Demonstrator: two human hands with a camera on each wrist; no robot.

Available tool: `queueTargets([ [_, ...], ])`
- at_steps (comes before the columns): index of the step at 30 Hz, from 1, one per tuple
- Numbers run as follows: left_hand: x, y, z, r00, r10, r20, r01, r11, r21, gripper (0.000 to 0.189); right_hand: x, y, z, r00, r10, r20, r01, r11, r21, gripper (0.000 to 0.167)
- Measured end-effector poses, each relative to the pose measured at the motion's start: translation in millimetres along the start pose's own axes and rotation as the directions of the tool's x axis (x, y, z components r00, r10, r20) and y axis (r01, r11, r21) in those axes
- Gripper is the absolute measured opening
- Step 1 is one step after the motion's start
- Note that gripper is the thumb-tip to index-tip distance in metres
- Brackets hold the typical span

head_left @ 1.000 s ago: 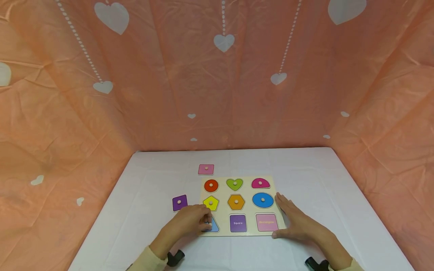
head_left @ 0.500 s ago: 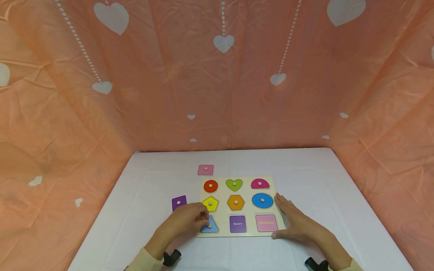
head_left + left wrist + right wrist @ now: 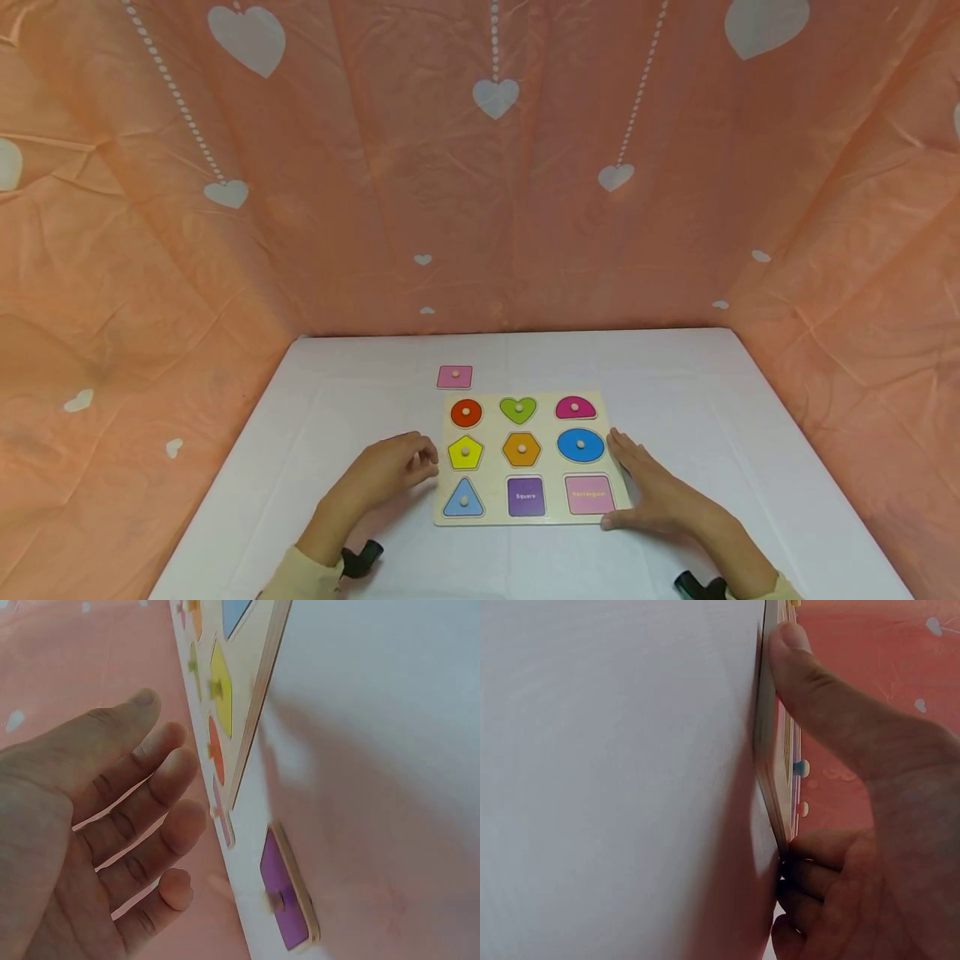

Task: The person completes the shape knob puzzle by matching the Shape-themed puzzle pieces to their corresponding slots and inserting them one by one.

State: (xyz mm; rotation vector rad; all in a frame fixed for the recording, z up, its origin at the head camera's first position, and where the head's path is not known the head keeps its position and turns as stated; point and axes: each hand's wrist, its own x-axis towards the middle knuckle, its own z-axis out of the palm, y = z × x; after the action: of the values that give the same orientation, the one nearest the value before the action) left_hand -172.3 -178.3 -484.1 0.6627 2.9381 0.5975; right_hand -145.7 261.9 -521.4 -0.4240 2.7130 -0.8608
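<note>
A wooden shape puzzle board (image 3: pixel 495 504) lies flat with knobbed pieces in most recesses. My left hand (image 3: pixel 386 468) hovers left of the board, fingers loosely bent and holding nothing. A purple square knob piece (image 3: pixel 279 859) sits close by those fingers in the left wrist view; the hand hides it in the head view. At the board's near right corner, my right hand (image 3: pixel 656 492) braces the board, its fingers straight along the right side and its thumb on the near edge. The purple square recess (image 3: pixel 527 507) and pink rectangle recess (image 3: pixel 589 504) show printed words.
A pink rectangle knob piece (image 3: pixel 454 377) lies behind the board's far left corner. The blue triangle (image 3: pixel 470 508) fills the near left recess. White cloth covers the table (image 3: pixel 315 392), and an orange curtain with hearts (image 3: pixel 525 208) encloses the back and sides.
My left hand has moved off the blue triangle, leaving it in its recess, and shifted left and away from me toward the purple square. The right hand stays put.
</note>
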Motion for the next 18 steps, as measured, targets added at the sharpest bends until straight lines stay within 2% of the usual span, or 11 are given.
queueTargets([
  [11,-3.5,-19.3,-14.1,0.995,-0.037,-0.094,0.038,0.999,0.010,0.016,-0.6,-1.1,0.0,1.000,0.001,-0.001,-0.001,1.000,0.005,0.135],
  [18,-4.9,-30.5,-21.3,0.990,-0.114,-0.088,0.114,0.993,-0.002,0.016,-0.5,-0.4,0.2,1.000,0.007,0.000,-0.007,1.000,0.007,0.134],
])
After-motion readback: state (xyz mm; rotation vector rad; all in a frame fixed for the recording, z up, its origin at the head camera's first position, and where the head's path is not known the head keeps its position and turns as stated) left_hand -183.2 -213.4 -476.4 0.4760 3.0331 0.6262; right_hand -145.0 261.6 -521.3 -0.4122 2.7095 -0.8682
